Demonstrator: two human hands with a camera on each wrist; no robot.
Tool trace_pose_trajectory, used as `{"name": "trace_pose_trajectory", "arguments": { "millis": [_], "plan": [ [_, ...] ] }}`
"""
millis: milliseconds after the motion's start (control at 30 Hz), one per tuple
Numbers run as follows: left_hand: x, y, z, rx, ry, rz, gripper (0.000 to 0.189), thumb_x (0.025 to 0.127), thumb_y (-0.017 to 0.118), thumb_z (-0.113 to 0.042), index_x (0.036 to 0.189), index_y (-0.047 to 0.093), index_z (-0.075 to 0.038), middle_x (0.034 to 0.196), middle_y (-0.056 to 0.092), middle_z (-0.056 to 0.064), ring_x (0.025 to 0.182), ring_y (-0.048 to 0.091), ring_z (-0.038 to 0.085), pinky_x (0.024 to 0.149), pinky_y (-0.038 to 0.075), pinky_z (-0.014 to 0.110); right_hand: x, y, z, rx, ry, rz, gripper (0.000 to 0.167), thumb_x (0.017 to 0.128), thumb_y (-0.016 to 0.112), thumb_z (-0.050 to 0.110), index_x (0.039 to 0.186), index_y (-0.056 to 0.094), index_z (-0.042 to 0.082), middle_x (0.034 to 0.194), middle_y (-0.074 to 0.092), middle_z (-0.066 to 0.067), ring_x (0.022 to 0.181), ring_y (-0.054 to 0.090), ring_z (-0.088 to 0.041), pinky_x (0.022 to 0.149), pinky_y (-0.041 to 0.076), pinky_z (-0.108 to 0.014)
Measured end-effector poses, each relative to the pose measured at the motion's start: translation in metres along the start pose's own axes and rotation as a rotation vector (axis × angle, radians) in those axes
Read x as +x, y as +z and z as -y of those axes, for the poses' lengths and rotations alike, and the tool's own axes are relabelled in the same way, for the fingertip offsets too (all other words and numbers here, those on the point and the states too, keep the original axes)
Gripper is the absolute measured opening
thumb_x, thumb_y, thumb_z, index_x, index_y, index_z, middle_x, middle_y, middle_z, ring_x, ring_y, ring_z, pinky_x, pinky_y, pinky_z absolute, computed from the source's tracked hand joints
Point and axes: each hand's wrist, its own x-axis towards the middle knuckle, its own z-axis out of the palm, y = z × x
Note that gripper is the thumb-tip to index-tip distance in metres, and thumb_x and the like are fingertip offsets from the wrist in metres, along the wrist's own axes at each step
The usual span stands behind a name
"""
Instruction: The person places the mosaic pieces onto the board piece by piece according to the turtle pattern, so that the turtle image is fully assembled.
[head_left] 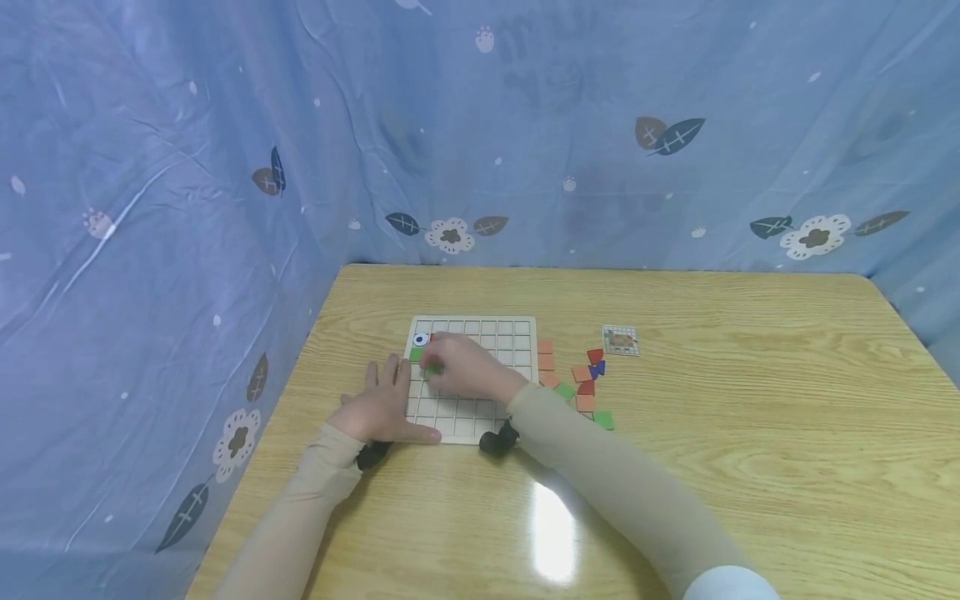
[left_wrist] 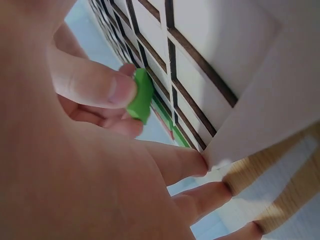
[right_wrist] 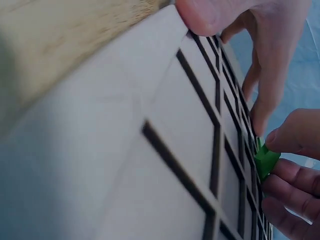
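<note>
A white square board [head_left: 465, 425] with a raised grid lies on the wooden table. My right hand [head_left: 467, 367] reaches over its upper left part, pinching a green tile [right_wrist: 266, 162] between thumb and fingers. In the left wrist view that tile [left_wrist: 141, 95] is held tilted, close over the grid. My left hand [head_left: 381, 413] has its fingers spread along the board's left edge, thumb at the near edge. In the board's far left corner sit a round eye tile [head_left: 421, 339] and a green tile [head_left: 416, 355] below it. A red piece [head_left: 432, 337] beside the eye is partly hidden.
Right of the board lie several loose orange, green, red and blue pieces, such as an orange tile [head_left: 545, 346] and a red piece [head_left: 595, 356]. A small picture card [head_left: 621, 341] lies beyond them. Blue patterned cloth [head_left: 525, 167] hangs behind the table and along its left.
</note>
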Motion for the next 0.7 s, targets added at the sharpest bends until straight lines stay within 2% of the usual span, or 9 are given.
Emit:
{"name": "trace_pose_trajectory", "arguments": {
  "millis": [233, 467, 533, 700],
  "plan": [
    [-0.0012, -0.0007, 0.0000, 0.002, 0.007, 0.005, 0.140, 0.074, 0.078, -0.078, 0.165, 0.010, 0.005, 0.172, 0.004, 0.030, 0.154, 0.006, 0.061, 0.092, 0.026, 0.094, 0.0020, 0.0002, 0.0046, -0.014, 0.013, -0.003, 0.019, 0.090, 0.073, 0.007, 0.108, 0.077, 0.010, 0.110, 0.070, -0.001, 0.102, 0.065, -0.015, 0.098, 0.054, -0.030],
    [-0.0017, -0.0015, -0.0010, -0.002, 0.007, 0.005, 0.140, 0.073, 0.078, -0.077, 0.165, 0.010, 0.004, 0.172, 0.004, 0.030, 0.154, 0.006, 0.061, 0.092, 0.026, 0.094, 0.0017, 0.0011, 0.0055, -0.093, 0.019, 0.026, 0.021, 0.093, 0.074, 0.014, 0.114, 0.078, 0.012, 0.120, 0.072, -0.003, 0.119, 0.065, -0.021, 0.109, 0.050, -0.034],
    [-0.0017, -0.0015, -0.0013, -0.002, 0.005, 0.006, 0.140, 0.074, 0.078, -0.077, 0.165, 0.010, 0.004, 0.172, 0.003, 0.030, 0.154, 0.006, 0.061, 0.092, 0.026, 0.094, 0.0017, 0.0014, 0.0053, -0.109, 0.014, 0.027, 0.021, 0.093, 0.074, 0.014, 0.114, 0.079, 0.012, 0.118, 0.072, -0.003, 0.116, 0.065, -0.020, 0.107, 0.051, -0.033],
    [-0.0014, -0.0005, -0.0015, 0.007, 0.002, 0.004, 0.140, 0.073, 0.077, -0.079, 0.165, 0.010, 0.002, 0.172, 0.004, 0.030, 0.154, 0.007, 0.062, 0.092, 0.026, 0.094, 0.0003, 0.0016, 0.0054, -0.117, 0.001, 0.021, 0.020, 0.093, 0.076, 0.013, 0.112, 0.081, 0.012, 0.105, 0.068, -0.001, 0.096, 0.062, -0.014, 0.093, 0.054, -0.027]
  ]
}}
